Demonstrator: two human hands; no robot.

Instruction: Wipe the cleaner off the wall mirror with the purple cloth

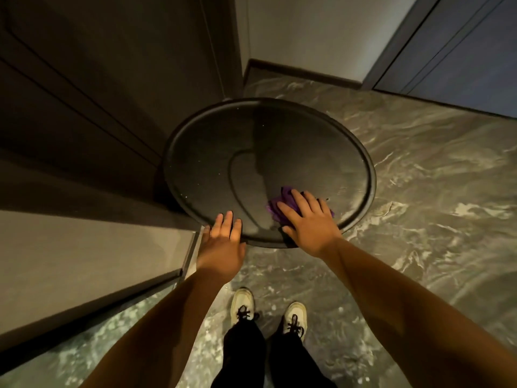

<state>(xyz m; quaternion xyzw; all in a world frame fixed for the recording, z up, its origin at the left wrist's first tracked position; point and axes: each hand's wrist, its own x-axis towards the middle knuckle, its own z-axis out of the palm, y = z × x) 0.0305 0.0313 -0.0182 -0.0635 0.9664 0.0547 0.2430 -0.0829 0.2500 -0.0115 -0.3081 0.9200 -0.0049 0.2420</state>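
Observation:
A round, dark-framed mirror [212, 163] leans against a dark door, its glass reflecting the room dimly, with small white specks near its left edge. A crumpled purple cloth [282, 200] lies on the lower right of the glass. My right hand [307, 222] presses flat on the cloth with straight, spread fingers. On the mirror's near rim rests my left hand [221, 242], fingers straight and laid over the frame's edge.
A dark panelled door [98, 93] stands at the left, with a lighter wall panel [84, 261] below it. The floor is grey marbled tile [419, 191]. A second door [461, 51] is at the far right. My white shoes [268, 309] stand near the mirror.

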